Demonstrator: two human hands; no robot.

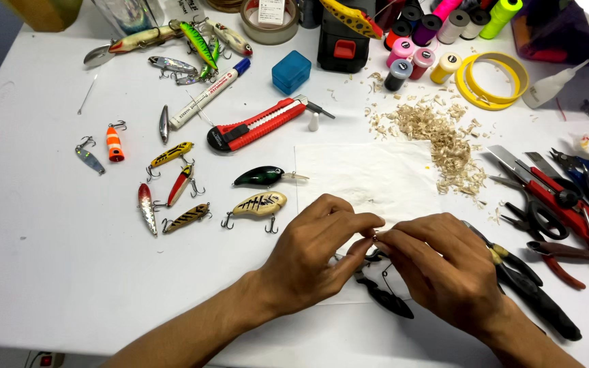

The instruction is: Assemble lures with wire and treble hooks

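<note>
The left hand (315,249) and right hand (438,269) pinch a small metal ring or hook eye (374,236) between fingertips at the near edge of the white paper sheet (363,174); fitting looks unfinished. A black lure (386,300) lies beneath. Pliers (533,289) sit right, wood shavings (438,133) farther off.

Fishing lures (172,177), a red utility knife (257,125), wood shavings (438,133) and thread spools (420,41) lie scattered about.
</note>
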